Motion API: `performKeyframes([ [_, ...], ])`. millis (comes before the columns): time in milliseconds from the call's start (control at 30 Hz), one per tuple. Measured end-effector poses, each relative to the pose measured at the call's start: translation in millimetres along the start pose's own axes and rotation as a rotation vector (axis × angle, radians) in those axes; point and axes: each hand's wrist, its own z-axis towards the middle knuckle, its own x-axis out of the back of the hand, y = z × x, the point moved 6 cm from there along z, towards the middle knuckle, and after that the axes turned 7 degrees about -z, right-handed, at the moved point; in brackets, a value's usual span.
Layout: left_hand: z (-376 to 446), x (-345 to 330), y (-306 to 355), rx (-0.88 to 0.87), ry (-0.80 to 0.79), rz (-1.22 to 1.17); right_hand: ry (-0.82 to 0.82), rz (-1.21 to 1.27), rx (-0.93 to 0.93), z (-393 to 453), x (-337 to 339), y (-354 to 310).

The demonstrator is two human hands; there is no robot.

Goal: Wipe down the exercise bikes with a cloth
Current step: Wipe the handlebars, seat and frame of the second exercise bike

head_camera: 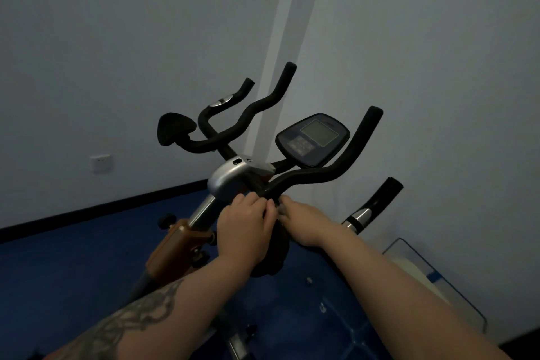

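- At the handlebar (295,177) base of the exercise bike (233,175), we curl our left hand (245,228) and right hand (304,221) together.
- Between them a small grey cloth (281,209) shows, pinched by our right fingers; our left hand's hold we cannot tell.

A single wide-angle camera on my head looks forward and down, tilted so the room leans. My left hand (245,223) and right hand (304,222) sit close below it, at the exercise bike's handlebars (318,175), with the wall (423,52) beyond.
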Motion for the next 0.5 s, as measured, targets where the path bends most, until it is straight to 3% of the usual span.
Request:
performKeyframes([
  [167, 0, -3, 9, -0.191, -0.029, 0.16, -0.11, -0.219, 0.041, -23, -5, 23],
  [300, 3, -10, 14, -0.311, -0.051, 0.149, -0.218, -0.297, -0.007, -8, -7, 28],
  [500, 5, -6, 12, -0.22, -0.09, 0.062, 0.051, -0.18, 0.035, -5, -4, 14],
])
